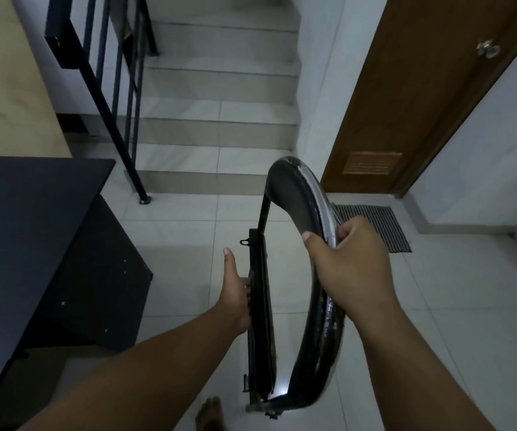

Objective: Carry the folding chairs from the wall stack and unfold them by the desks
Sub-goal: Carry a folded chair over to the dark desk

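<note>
Folding chair (313, 353), right hand (347, 269) grip closed round its backrest (291, 194), left hand (235, 293) at seat edge (260, 321), grip unclear

Folding chair (261, 321): black all over, lower middle of the frame; I see a worn silvery streak along the backrest (285, 194) edge.
Desk (33, 228): plain matt black, left of the frame.
Floor (437, 306): pale grey-white tiles, thin darker joints.
Stairs (219, 104): same pale treads, beige risers, top centre.
Railing (101, 104): black bars.
Door (406, 88): warm brown wood at upper right, lighter orange-brown slatted vent (372, 163), silvery knob (487, 48).
Mat (381, 225): fine dark and pale grey stripes.
Panel (2, 88): light tan wood grain, upper left.
</note>
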